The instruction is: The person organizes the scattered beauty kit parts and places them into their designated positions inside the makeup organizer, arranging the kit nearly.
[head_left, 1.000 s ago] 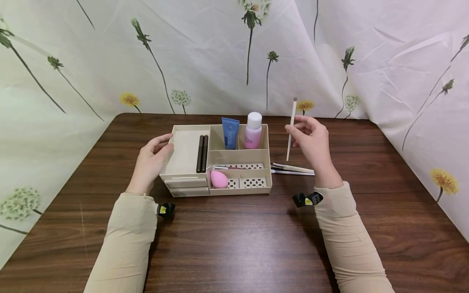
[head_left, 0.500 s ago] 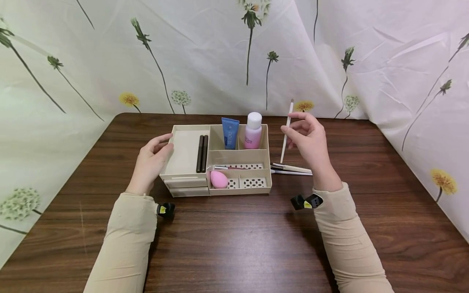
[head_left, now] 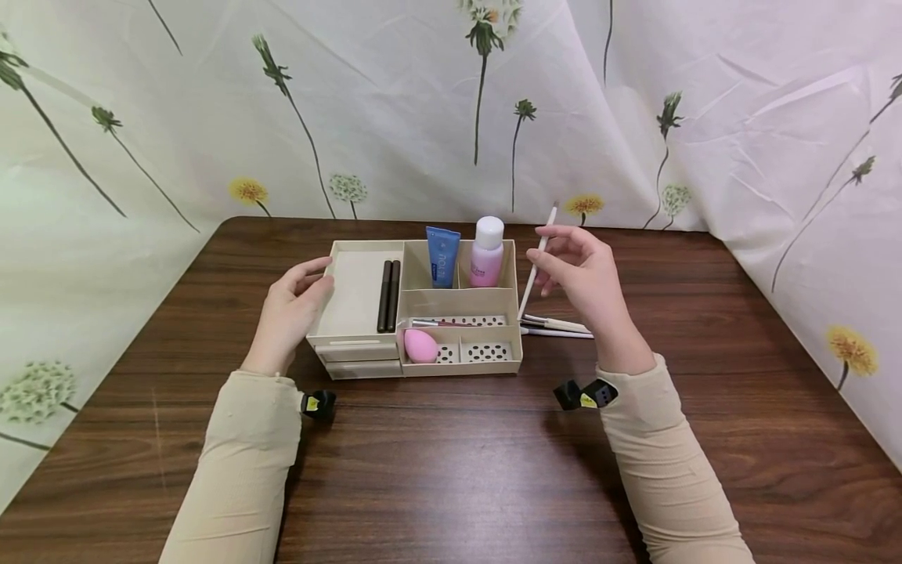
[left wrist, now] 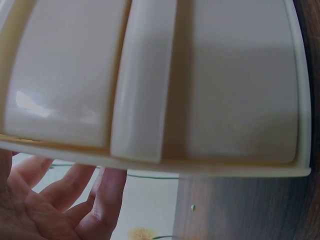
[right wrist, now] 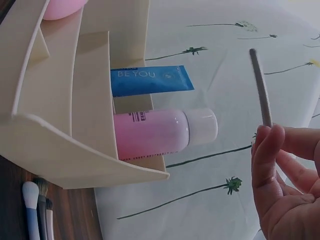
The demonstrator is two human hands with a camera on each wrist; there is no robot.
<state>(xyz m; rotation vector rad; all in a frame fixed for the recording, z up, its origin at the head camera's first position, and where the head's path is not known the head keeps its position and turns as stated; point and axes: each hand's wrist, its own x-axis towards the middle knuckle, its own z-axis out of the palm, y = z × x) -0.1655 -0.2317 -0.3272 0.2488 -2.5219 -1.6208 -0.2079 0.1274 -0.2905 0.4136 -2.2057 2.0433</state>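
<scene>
Left of the beige organizer point(head_left: 352, 290), the left hand point(head_left: 289, 313) touches its side, fingers loosely spread, apparently steadying it. Right of the organizer, the right hand point(head_left: 583, 270) has a pinching grip on a slanted white brush point(head_left: 532, 276), bristles up, probably for control.

Both forearms point(head_left: 243, 470) extend forward: left hand point(head_left: 287, 313) relaxed, right hand point(head_left: 583, 270) (raised) pinching.
</scene>
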